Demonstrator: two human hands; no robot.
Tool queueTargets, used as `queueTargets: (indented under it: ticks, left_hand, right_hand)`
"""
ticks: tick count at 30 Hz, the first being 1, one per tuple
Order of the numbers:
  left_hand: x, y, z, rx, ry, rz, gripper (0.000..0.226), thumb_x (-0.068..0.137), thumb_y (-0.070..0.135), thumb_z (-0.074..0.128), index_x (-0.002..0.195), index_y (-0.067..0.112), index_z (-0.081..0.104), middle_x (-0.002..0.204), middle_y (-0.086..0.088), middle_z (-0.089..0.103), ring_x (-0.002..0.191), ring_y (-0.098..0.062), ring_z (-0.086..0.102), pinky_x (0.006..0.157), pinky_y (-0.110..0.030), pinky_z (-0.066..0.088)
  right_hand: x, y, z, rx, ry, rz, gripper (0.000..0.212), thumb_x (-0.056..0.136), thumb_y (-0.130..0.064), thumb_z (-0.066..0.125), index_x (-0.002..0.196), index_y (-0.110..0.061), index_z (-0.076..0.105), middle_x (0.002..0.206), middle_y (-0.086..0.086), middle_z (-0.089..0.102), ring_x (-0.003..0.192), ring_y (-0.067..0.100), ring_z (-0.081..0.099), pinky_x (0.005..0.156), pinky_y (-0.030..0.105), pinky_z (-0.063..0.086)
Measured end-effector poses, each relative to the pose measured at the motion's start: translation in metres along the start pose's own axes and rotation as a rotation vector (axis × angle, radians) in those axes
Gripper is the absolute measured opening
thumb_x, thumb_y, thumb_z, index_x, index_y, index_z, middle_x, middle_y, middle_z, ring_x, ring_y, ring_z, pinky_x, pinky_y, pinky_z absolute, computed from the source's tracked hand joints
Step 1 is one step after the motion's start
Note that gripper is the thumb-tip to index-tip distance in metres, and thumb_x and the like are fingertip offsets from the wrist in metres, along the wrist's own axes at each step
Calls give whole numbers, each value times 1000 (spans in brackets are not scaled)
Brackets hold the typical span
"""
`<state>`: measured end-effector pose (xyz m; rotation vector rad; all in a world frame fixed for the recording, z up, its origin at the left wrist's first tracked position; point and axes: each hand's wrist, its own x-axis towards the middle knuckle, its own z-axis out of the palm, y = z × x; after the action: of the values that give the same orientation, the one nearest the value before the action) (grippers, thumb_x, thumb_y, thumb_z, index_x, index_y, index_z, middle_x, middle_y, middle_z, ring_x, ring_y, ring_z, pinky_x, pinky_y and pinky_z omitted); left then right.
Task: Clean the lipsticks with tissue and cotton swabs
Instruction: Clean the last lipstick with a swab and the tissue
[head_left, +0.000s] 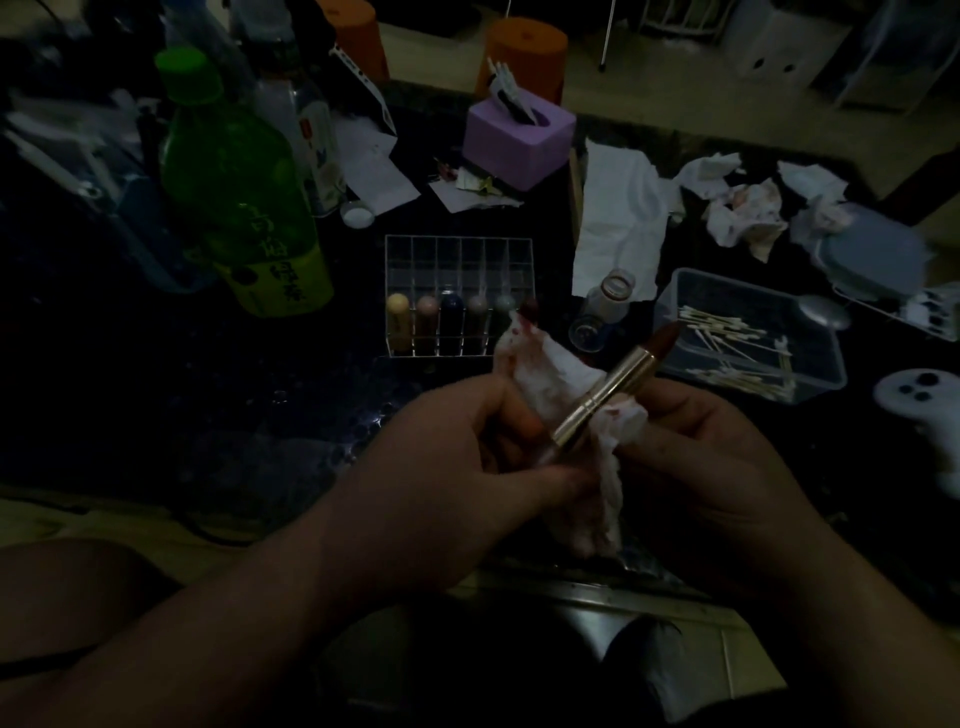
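A glossy gold metal lipstick (613, 389) tube, crumpled soft tissue (545, 379), and a clear plastic organizer (457, 249).

The green bottle (234, 171) on the counter (311, 374) carries the only lettering of any size. Pale characters in an East Asian script run down its green body. Larger dark characters stand in a column on the yellow label (283, 288) near its base. Dim light and blur leave them too unclear to read for certain. The clear bottle (311, 140) just behind it bears a white label with a small red mark and blue print, unreadable.
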<state>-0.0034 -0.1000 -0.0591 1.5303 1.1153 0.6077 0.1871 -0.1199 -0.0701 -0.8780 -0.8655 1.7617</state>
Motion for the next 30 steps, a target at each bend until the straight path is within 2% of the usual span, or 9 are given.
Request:
queueTargets:
  ticks: [4,7,10,13,15,18,22,27,30]
  left_hand:
    - [1,3,-6,-125,-215,-35,22,82,42,62,88,27,77,78,9,74,68,-1,64,62,-16,48]
    - [0,3,-5,-5,-85,19,3,83,32,74,83,29,74,79,10,75,70,-3,69,63,-18,52]
    - [1,-4,-2,36,9,-4,19,72,32,84,78,23,67,78,6,74,69,-8,70,63,-24,58]
    - [3,-3,-8,-122,-231,-130,32,80,52,72,92,22,72,93,1,76,87,-17,72,79,-38,60]
    - [3,2,-14,-218,-356,-186,30,93,44,61,101,18,75,99,-3,76,91,-19,71,82,-37,56]
    - [3,4,-12,-65,-248,-63,20,84,35,67,93,19,76,90,3,77,83,-10,73,80,-30,59]
    - [1,0,-6,1,-12,16,25,67,32,86,76,23,64,68,7,70,59,-3,61,55,-20,50]
    - [2,0,-11,-225,-315,-81,31,88,35,60,103,11,73,100,-3,76,91,-14,72,79,-26,57]
    - [4,2,-13,-132,-301,-67,23,90,33,64,99,16,77,98,1,78,96,-16,73,88,-32,58]
  right_hand:
    - [1,-2,-4,10,39,-7,52,79,-23,80,115,10,62,95,33,64,76,39,66,67,39,54]
    - [1,0,-5,-15,64,-39,55,75,-27,83,113,7,65,105,30,66,91,38,67,78,43,54]
    - [1,-1,-4,-94,70,-54,46,75,-30,83,107,0,70,102,27,70,90,36,69,80,42,56]
    - [0,-4,-3,-142,77,-41,46,71,-37,84,102,-4,73,93,20,72,82,27,70,73,34,55]
    - [0,-5,-5,-156,78,-47,50,72,-37,84,103,-1,71,96,22,71,86,30,69,78,38,55]
    - [-1,-6,-6,-183,93,-53,57,70,-40,85,107,2,70,101,25,71,92,34,69,81,38,55]
    - [-2,-4,-5,-195,113,-79,48,72,-41,83,101,-4,73,98,23,72,89,35,69,81,40,56]
    - [-2,-8,-3,-184,107,-90,47,70,-41,84,100,-5,74,99,21,73,91,32,71,79,35,56]
    - [-3,-8,-2,-218,99,-103,48,71,-42,83,98,-3,73,94,20,73,87,30,71,78,34,56]
